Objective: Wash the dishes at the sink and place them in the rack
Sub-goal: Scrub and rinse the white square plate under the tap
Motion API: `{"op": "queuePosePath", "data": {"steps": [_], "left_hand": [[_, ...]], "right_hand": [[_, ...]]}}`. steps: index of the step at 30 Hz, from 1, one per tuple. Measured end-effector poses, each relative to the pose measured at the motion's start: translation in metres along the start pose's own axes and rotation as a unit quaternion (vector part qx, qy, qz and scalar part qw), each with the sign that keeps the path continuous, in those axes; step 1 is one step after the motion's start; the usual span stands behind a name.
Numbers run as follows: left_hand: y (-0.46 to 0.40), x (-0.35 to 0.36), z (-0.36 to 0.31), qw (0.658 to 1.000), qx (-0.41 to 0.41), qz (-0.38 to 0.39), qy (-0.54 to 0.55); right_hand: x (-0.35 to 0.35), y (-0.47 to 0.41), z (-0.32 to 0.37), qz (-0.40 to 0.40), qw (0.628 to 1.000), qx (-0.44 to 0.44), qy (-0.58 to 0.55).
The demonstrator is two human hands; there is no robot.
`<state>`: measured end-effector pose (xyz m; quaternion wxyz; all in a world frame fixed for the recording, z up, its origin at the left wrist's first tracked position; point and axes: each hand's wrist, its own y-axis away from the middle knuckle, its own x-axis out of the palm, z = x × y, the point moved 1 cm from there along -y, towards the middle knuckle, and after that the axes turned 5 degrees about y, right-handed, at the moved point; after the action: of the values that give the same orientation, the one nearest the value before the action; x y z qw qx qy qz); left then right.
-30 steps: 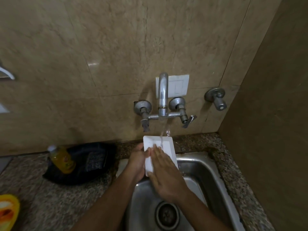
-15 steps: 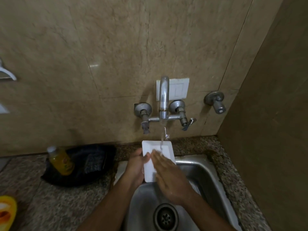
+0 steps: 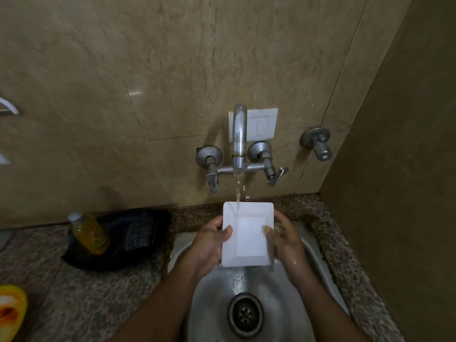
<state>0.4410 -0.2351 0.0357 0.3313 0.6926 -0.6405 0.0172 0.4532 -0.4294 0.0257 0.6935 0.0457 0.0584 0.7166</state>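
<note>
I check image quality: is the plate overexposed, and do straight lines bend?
Head view: the plate is very bright, its centre nearly washed out; the tile joints curve from wide-angle distortion; the corners are dim; a small glare spot lies on the wall.

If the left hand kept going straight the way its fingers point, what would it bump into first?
The white square plate: the left hand already grips its left edge, fingers pointing right. Past it, probably the right hand.

I see my left hand [image 3: 209, 245] and right hand [image 3: 283, 239] gripping opposite edges of a white square plastic plate [image 3: 248, 234] between them, over the round steel sink [image 3: 214, 292]. Water from the chrome wall tap [image 3: 239, 137] strikes the plate's far rim. A yellow soap bottle [image 3: 88, 234] stands on the speckled stone surface [image 3: 86, 304], left of my left hand.
</note>
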Motion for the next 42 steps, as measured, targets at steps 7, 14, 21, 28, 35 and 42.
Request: {"op": "queuePosePath", "data": {"steps": [7, 14, 21, 28, 35, 42], "left_hand": [[0.022, -0.010, -0.004, 1.000, 0.009, -0.008, -0.020], [0.026, -0.004, -0.006, 0.989, 0.048, -0.078, -0.115], [0.029, -0.008, -0.009, 0.981, 0.065, -0.136, -0.121], [0.025, -0.006, -0.008, 0.980, 0.057, -0.152, -0.114], [0.020, -0.016, -0.005, 0.974, 0.021, -0.226, -0.001], [0.010, -0.006, -0.006, 0.979, -0.002, -0.201, 0.024]], "right_hand": [[0.000, 0.003, -0.006, 0.021, 0.999, 0.034, -0.007], [0.056, 0.023, 0.010, 0.029, 0.833, -0.266, 0.484], [0.060, 0.018, 0.002, 0.085, 0.812, -0.287, 0.501], [0.064, 0.015, 0.004, 0.106, 0.819, -0.280, 0.489], [0.049, 0.025, -0.017, 0.109, 0.877, -0.203, 0.422], [0.046, 0.007, -0.005, 0.084, 0.981, -0.050, 0.166]]}}
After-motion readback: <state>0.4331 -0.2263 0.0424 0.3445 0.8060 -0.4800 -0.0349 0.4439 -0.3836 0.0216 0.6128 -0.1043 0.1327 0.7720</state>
